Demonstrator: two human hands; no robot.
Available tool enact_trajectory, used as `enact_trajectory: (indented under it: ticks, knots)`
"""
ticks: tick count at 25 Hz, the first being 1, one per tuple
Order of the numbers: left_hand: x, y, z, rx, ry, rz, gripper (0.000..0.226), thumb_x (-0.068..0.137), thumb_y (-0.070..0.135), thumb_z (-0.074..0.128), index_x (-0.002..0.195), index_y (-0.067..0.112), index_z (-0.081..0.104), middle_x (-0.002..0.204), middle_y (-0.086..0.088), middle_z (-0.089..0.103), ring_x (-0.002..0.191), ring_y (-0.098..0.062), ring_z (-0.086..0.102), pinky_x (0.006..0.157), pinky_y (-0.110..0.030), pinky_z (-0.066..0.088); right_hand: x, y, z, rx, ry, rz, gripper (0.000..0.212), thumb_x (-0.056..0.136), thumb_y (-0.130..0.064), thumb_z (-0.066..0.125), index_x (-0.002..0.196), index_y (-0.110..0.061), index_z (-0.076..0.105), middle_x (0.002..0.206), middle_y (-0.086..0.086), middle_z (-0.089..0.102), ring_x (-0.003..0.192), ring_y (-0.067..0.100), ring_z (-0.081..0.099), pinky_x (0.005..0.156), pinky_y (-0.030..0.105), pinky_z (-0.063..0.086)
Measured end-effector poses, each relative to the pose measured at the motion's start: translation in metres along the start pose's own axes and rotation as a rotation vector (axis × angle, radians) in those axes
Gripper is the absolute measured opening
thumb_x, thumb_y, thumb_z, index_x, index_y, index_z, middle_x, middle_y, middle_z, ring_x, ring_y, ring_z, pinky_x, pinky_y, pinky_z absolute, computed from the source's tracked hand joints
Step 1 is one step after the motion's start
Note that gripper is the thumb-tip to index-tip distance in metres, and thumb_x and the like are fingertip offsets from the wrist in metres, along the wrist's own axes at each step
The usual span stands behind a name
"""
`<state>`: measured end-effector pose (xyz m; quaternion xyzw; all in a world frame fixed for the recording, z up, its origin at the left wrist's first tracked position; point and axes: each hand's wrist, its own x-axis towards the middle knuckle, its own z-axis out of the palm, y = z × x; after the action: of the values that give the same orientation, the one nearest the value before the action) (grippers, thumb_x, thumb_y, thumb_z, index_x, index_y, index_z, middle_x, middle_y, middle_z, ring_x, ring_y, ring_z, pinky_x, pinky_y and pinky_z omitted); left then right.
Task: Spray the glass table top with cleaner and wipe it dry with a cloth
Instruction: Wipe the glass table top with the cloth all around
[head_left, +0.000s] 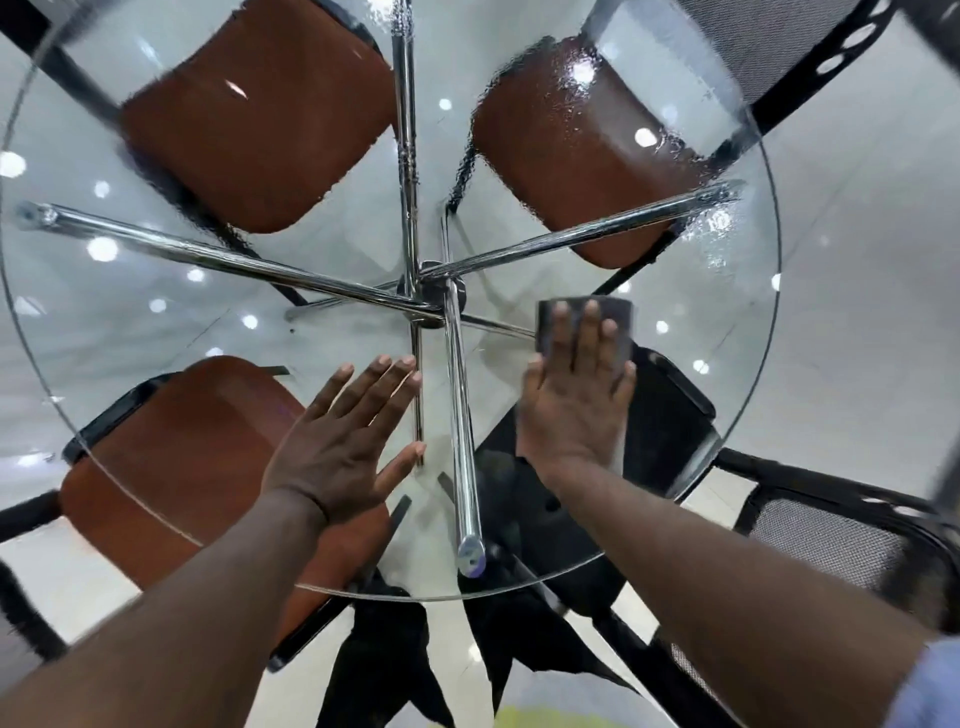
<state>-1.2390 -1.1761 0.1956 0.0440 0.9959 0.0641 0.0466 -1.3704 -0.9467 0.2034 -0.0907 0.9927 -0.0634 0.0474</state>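
Head view | grips apart: right hand (576, 410) presses cloth (623, 310), left hand (343, 447) braces glass table (130, 312) | far half wet, apparently unwiped

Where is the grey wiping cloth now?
Head view, right of centre: the grey wiping cloth lies on the round glass table top, pressed under the right hand, beside the chrome hub.

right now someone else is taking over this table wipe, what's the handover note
Left grip: fingers straight, resting flat on the glass table top, holding nothing.
Right grip: pressing a dark cloth flat on the glass, right of centre.
Done: glass looks sprayed; near half looks clear.
Left: a wet film covers the far half and needs wiping dry. No spray bottle in view.
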Motion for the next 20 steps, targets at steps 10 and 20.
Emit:
enact_trajectory:
  ticks: [10,20]
  knots:
    - [0.001,0.002,0.002,0.028,-0.028,-0.004,0.078,0.101,0.057,0.036,0.165,0.015,0.020,0.174,-0.001,0.011,0.161,-0.021,0.011,0.128,-0.051,0.019,0.133,0.007,-0.018,0.051,-0.064,-0.396,0.063,0.111,-0.045,0.024,0.172,-0.043,0.008,0.182,-0.007,0.003,0.168,0.021,0.004,0.131,0.057,0.018]
    - [0.001,0.000,0.001,0.037,-0.029,0.005,0.077,0.101,0.056,0.037,0.164,0.014,0.022,0.173,-0.003,0.015,0.160,-0.023,0.014,0.126,-0.053,0.022,0.022,0.022,-0.009,-0.060,-0.115,-0.824,0.065,0.112,-0.045,0.034,0.172,-0.041,0.010,0.182,-0.005,0.008,0.168,0.023,0.008,0.131,0.057,0.020]
